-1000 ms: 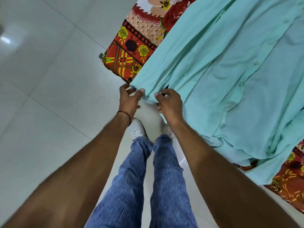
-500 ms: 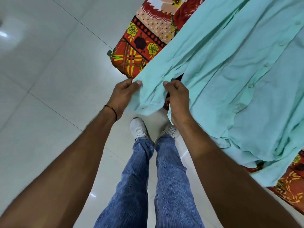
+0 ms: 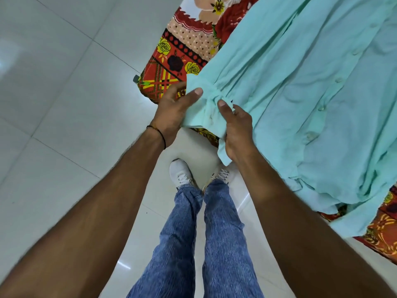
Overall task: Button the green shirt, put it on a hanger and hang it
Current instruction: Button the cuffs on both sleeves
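The pale green shirt (image 3: 300,100) lies spread over a bed, its button placket running down the right side. One sleeve reaches toward me and its cuff (image 3: 202,112) hangs off the bed's corner. My left hand (image 3: 174,110) holds the cuff from the left, thumb on top of the cloth. My right hand (image 3: 236,130) grips the cuff's right edge, thumb pressed on the gathered fabric. No hanger is in view.
The bed carries a red, orange and yellow floral bedsheet (image 3: 171,61), showing at its corner and at the lower right. White floor tiles (image 3: 64,104) fill the left. My legs in blue jeans and white shoes (image 3: 180,173) stand close to the bed.
Both hands have lifted the sleeve cuff up from the bed's edge. The left thumb has come over the cloth and the cuff is now spread between the hands.
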